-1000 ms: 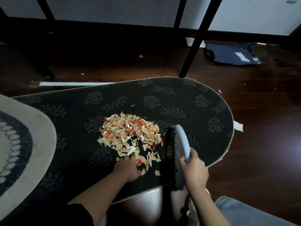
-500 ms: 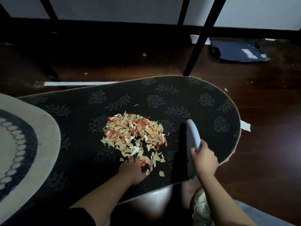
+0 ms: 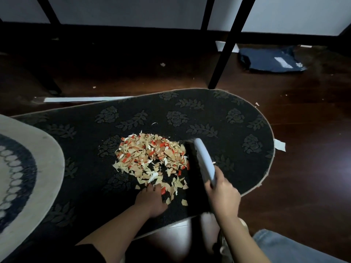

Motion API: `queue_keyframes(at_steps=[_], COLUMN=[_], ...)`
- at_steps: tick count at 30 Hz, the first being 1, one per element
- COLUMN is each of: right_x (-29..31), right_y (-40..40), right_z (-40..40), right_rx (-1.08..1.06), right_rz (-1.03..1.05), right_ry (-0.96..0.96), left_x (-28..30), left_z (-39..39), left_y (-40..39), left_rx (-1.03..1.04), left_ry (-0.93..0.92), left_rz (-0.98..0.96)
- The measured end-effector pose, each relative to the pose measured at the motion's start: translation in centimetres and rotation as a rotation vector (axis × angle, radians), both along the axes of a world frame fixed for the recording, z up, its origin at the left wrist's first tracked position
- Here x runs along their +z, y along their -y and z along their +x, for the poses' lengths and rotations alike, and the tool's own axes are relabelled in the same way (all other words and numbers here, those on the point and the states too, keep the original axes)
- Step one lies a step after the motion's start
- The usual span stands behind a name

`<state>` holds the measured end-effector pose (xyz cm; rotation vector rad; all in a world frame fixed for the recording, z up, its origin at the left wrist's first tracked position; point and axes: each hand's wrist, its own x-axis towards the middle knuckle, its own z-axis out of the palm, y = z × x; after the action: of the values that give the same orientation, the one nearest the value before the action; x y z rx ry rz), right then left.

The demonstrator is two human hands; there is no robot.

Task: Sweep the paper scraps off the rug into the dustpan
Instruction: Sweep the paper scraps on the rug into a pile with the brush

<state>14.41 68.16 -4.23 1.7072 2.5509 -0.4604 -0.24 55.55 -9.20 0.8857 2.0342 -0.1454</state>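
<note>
Paper scraps (image 3: 152, 158) heaped mid dark rug (image 3: 237, 130), none in any container. Right hand (image 3: 222, 194), fingers wrapped on pale brush (image 3: 204, 162), bristles touching heap's right edge. Left hand (image 3: 151, 201) at heap's near edge, fingers buried in scraps, can't tell if curled. Dustpan not made out. Dark bag (image 3: 271, 60) far right on floor.

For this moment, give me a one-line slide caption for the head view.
Right hand holds a brush beside the paper scraps on the dark rug; left hand rests at the pile's near edge.
</note>
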Motion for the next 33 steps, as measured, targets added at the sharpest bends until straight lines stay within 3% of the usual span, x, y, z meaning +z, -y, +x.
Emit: queue_keyframes(at_steps=[6, 20, 26, 33], right_x=[0.2, -0.5, 0.4, -0.7], right_y=[-2.9, -2.7, -3.1, -3.6], right_z=[3.3, -0.9, 2.4, 2.7], right_rx=[-0.356, -0.094, -0.324, -0.425], right_rz=[-0.063, -0.090, 0.009, -0.117], right_ry=[-0.039, -0.030, -0.133, -0.114], left_x=[0.0, -0.6, -0.5, -0.6], left_z=[-0.1, -0.6, -0.7, -0.9], left_y=[0.1, 0.6, 0.6, 0.7], left_rx=[0.013, 0.025, 0.040, 0.043], left_ry=[-0.005, -0.019, -0.023, -0.011], left_rz=[0.009, -0.050, -0.043, -0.046])
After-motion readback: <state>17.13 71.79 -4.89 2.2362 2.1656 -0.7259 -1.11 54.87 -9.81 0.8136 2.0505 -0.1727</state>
